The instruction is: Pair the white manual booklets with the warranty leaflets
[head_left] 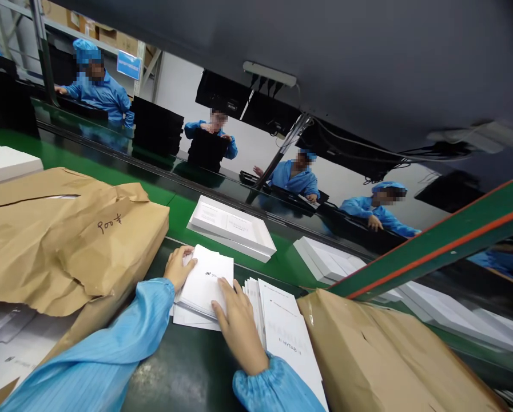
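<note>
A small stack of white printed booklets (209, 281) lies on the dark green work surface in front of me, its lower sheets slightly out of line. My left hand (179, 269) grips the stack's upper left edge, fingers curled round it. My right hand (239, 323) lies against the stack's right side, fingers stretched and apart, thumb near the lower edge. Just right of that hand is a fanned row of white manuals (284, 326) marked HYTAB, partly covered by my right sleeve.
To the left lies a torn brown paper package (67, 229) with white printed papers inside. A brown wrapped package (380, 343) stands at right. White box trays (233, 226) sit on the green conveyor (177, 214). A green slanted beam (436, 246) crosses at right. Several co-workers in blue sit beyond.
</note>
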The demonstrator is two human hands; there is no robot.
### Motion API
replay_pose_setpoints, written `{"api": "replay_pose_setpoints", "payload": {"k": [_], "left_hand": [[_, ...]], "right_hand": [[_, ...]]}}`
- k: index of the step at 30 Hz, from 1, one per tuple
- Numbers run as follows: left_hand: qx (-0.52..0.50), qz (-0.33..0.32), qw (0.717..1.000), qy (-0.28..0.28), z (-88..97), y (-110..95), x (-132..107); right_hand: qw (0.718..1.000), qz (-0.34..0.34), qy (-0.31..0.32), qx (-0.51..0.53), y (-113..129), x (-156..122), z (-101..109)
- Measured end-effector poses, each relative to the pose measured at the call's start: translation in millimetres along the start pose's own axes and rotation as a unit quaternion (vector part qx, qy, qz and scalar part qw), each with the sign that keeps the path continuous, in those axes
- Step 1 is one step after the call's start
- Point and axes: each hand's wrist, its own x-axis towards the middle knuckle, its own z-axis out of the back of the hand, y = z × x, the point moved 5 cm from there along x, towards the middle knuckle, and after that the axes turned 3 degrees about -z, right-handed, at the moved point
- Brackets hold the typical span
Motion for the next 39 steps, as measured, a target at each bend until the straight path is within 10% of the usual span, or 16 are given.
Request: {"api": "replay_pose_setpoints", "payload": {"k": [7, 16, 20, 22, 27, 31, 39], "left_hand": [[0.001, -0.003, 1.0, -0.003, -0.7, -1, 0], [-0.07, -0.01, 0.997, -0.002, 5.0, -7, 1], [-0.149, -0.036, 0.987, -0.055, 14.7, -34, -3], [-0.234, -0.05, 0.97, 0.032, 4.8, -52, -8], [-0.386, 0.025, 0.864, 0.323, -36.4, -72, -38], [-0.456, 0.157, 0.817, 0.317, -46.6, -62, -45], [-0.498, 0.225, 0.817, 0.184, -39.3, -53, -37]], "right_hand": [[0.965, -0.009, -0.06, 0.254, 9, -12, 10], [0.784, -0.159, -0.029, 0.6, -7, -1, 7], [0.825, -0.176, -0.235, 0.483, -36, 0, 53], [0.877, -0.161, -0.285, 0.352, -35, -3, 62], [0.986, 0.071, -0.079, 0.13, 14, -4, 19], [0.995, 0.09, -0.028, 0.043, 28, -9, 4], [0.981, 0.115, 0.139, 0.064, 21, -42, 54]]}}
